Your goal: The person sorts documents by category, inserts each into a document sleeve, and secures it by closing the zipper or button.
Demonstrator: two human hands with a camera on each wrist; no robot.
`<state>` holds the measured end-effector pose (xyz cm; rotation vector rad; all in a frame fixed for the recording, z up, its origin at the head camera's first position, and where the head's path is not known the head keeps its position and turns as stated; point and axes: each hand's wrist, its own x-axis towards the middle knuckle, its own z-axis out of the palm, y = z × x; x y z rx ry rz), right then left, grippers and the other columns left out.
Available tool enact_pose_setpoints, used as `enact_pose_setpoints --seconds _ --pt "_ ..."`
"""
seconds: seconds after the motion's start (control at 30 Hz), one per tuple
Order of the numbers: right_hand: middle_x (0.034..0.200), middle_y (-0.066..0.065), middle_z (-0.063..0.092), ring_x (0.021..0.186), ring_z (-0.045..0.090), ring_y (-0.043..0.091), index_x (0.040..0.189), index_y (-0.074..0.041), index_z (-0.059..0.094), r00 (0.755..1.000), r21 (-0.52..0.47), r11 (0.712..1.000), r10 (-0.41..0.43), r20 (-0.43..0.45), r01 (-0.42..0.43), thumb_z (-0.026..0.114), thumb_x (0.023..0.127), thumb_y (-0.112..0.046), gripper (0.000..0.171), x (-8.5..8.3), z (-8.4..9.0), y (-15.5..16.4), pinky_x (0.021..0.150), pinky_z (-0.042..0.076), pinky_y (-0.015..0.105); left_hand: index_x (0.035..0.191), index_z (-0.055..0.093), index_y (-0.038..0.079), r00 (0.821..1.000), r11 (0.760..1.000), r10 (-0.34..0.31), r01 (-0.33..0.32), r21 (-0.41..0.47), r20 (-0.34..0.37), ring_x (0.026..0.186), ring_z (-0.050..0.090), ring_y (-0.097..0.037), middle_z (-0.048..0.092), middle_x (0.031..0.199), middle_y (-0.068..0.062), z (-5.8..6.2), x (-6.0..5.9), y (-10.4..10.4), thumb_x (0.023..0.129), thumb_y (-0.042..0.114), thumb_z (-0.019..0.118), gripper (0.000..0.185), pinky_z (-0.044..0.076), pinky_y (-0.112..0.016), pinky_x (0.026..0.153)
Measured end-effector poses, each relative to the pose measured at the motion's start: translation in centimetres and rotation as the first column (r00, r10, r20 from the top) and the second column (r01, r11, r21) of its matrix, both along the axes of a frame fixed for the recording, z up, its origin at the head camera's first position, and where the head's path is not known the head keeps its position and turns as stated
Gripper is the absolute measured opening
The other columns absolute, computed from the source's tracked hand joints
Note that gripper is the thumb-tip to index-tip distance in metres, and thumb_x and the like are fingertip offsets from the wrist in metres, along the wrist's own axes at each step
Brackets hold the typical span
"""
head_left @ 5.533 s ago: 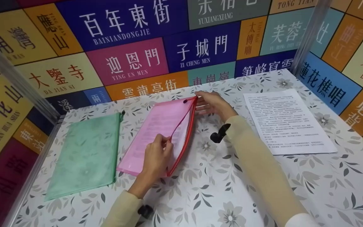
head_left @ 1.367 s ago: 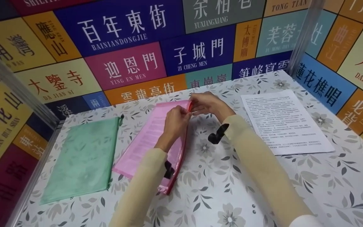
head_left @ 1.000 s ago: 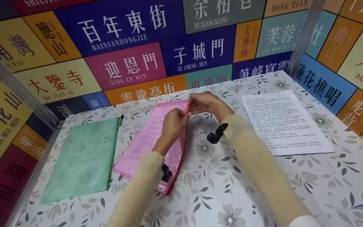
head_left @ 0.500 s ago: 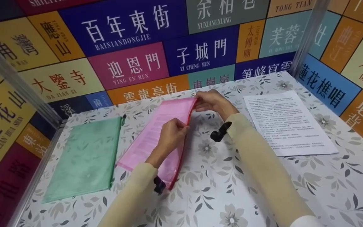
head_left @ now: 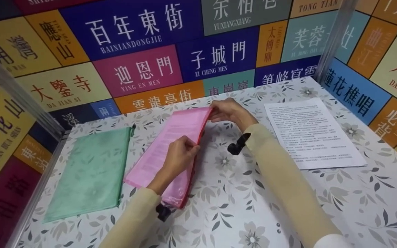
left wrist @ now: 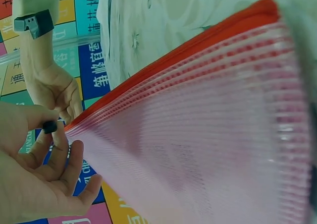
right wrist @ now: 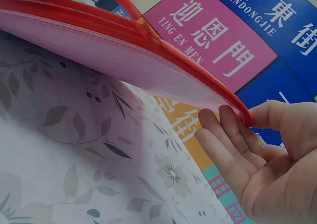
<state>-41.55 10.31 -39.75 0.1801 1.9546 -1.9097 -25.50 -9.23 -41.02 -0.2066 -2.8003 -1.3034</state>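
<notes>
A pink mesh zip pouch (head_left: pixel 174 137) with a red zipper edge lies tilted on the flowered table (head_left: pixel 246 210), with a printed sheet inside it. My left hand (head_left: pixel 193 150) pinches the black zipper pull (left wrist: pixel 49 127) about halfway along the red edge. My right hand (head_left: pixel 215 113) pinches the pouch's far corner between thumb and fingers (right wrist: pixel 233 120) and holds it a little off the table. In the left wrist view the pink pouch (left wrist: pixel 198 149) fills the frame, and the right hand (left wrist: pixel 57 92) is seen behind it.
A green zip pouch (head_left: pixel 91 168) lies flat to the left. A loose printed sheet (head_left: pixel 312 132) lies to the right. Colourful sign-printed walls (head_left: pixel 140 69) close the table in at the back and on both sides.
My left hand went to the pouch's far corner, then slid toward me along the red zipper to mid-edge. The mouth that gaped earlier is now shut. The right hand kept its pinch.
</notes>
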Motion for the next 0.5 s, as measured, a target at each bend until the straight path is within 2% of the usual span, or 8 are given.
enact_pose_setpoints --seconds 0.07,0.27,0.37,0.5 --pt "0.073 0.008 0.074 0.070 0.074 0.020 0.096 0.001 0.068 1.000 0.002 1.000 -0.004 0.008 0.004 0.059 0.092 -0.015 0.018 0.0 -0.1 0.0 0.071 0.061 0.033 0.093 0.066 0.005 1.000 1.000 -0.011 0.011 -0.001 -0.012 0.072 0.058 -0.014 0.068 0.085 -0.008 -0.3 0.5 -0.3 0.091 0.015 0.072 0.011 0.050 -0.025 0.065" --pt "0.070 0.007 0.073 0.066 0.074 0.018 0.093 0.000 0.067 0.999 0.017 1.000 -0.020 0.036 0.020 0.060 0.092 -0.015 0.017 0.0 -0.3 0.3 0.068 0.061 0.032 0.082 0.069 0.005 0.992 0.998 -0.051 0.048 -0.029 -0.117 0.068 0.055 -0.011 0.071 0.077 -0.008 -0.7 2.1 -1.3 0.087 0.011 0.075 0.010 0.048 -0.027 0.066" --pt "0.070 0.006 0.073 0.067 0.074 0.018 0.094 0.000 0.067 0.999 0.016 0.999 -0.028 0.023 0.028 0.059 0.093 -0.015 0.017 0.0 -0.3 0.6 0.069 0.061 0.032 0.083 0.070 0.006 0.995 0.998 -0.055 0.053 -0.022 -0.086 0.069 0.056 -0.011 0.071 0.078 -0.006 -0.5 2.9 -1.8 0.087 0.012 0.076 0.010 0.047 -0.026 0.065" --pt "0.070 0.005 0.072 0.069 0.074 0.017 0.094 -0.001 0.067 0.999 0.014 0.999 -0.045 0.004 0.045 0.058 0.093 -0.015 0.017 0.0 -0.3 0.9 0.071 0.061 0.031 0.087 0.070 0.009 0.999 0.999 -0.046 0.046 -0.019 0.024 0.073 0.056 -0.013 0.069 0.081 -0.003 -0.1 4.0 -2.7 0.089 0.015 0.075 0.008 0.047 -0.026 0.067"
